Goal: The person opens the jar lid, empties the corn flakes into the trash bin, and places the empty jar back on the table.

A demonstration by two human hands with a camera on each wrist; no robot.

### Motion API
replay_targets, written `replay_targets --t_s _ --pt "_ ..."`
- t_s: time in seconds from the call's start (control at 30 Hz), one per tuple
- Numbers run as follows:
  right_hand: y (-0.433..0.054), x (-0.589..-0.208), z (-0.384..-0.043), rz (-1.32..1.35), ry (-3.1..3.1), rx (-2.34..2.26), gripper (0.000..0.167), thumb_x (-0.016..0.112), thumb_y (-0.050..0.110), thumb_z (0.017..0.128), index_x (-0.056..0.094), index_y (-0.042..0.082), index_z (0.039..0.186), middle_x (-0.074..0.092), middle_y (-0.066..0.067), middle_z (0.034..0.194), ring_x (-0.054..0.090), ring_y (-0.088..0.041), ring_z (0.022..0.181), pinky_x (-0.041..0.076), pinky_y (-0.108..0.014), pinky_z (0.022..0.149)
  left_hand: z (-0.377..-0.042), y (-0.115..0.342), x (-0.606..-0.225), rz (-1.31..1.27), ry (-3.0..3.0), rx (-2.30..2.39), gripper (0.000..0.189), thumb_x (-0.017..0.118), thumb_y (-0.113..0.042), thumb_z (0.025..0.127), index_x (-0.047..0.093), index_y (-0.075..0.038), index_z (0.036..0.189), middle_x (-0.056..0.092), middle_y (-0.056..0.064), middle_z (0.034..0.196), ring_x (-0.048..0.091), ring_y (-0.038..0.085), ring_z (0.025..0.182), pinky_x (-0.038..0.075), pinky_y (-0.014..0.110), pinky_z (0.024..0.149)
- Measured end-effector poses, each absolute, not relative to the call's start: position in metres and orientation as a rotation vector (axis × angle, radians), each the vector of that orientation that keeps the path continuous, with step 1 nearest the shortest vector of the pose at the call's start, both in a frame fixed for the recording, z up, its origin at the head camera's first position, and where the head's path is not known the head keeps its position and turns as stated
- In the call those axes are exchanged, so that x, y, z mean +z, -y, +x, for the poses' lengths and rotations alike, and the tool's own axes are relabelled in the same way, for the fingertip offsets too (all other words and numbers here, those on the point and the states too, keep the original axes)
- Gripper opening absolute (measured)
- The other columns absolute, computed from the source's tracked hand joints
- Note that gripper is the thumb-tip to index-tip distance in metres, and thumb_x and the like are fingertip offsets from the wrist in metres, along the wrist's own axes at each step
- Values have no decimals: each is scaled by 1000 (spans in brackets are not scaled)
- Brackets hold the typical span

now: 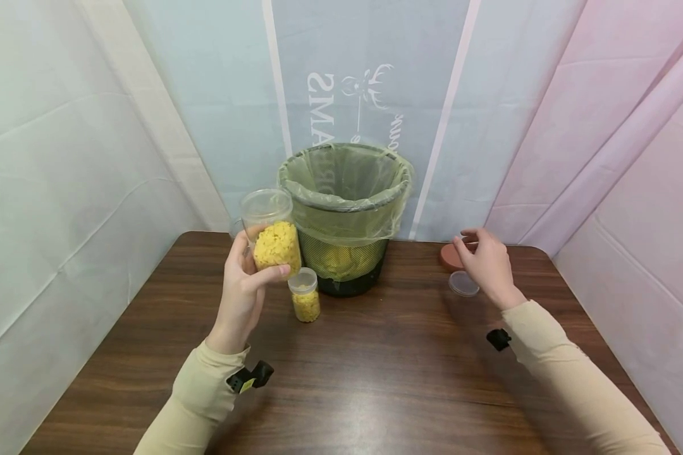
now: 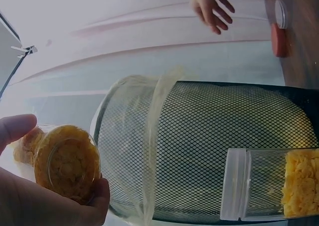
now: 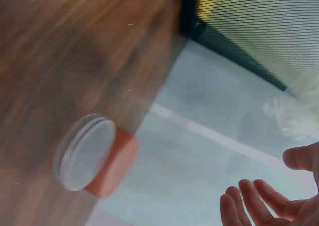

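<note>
My left hand [image 1: 241, 284] grips a clear plastic jar [image 1: 267, 205] part filled with yellow crumbly stuff [image 1: 277, 245], held tilted above the table just left of the bin. Seen from the left wrist, the bottom of the gripped jar [image 2: 67, 163] faces the camera, between thumb and fingers. Below it a smaller clear jar [image 1: 305, 296], also part filled with yellow crumbs, stands upright on the table. Over at the right, my right hand [image 1: 486, 262] is raised with loosely bent fingers and nothing in them. Near it lie a clear round lid [image 1: 463, 284] and a reddish-brown lid [image 1: 449, 258].
A black mesh bin [image 1: 370, 268] lined with a thin yellowish bag [image 1: 347, 224] stands at the back middle of the dark wooden table [image 1: 353, 379]; yellow stuff shows through its lower mesh. Fabric curtains [image 1: 205, 95] hang behind and along both sides.
</note>
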State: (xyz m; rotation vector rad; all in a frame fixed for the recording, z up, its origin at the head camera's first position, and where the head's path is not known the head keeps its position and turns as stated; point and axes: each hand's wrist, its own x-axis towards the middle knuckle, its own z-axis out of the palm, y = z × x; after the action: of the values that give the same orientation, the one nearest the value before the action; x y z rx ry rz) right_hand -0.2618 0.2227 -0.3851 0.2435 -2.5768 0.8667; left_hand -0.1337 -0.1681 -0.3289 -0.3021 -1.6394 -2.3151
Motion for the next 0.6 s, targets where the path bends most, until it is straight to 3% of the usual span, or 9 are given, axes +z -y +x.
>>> replay_targets --t_s 0.3,0.6 --pt "-201 -359 -257 271 2511 930 40 52 41 95 61 7 115 67 -12 100 66 -30 88 51 -44 74 -141 168 -322 -321 1621 -2315 61 58 18 73 43 -9 126 57 12 117 59 19 101 53 28 79" --pt "-183 -336 -255 297 2471 952 37 52 40 95 63 8 111 68 -12 97 66 -30 87 50 -43 73 -146 163 -312 -343 1575 -2328 61 58 16 75 43 -10 128 54 14 120 59 22 102 54 30 78"
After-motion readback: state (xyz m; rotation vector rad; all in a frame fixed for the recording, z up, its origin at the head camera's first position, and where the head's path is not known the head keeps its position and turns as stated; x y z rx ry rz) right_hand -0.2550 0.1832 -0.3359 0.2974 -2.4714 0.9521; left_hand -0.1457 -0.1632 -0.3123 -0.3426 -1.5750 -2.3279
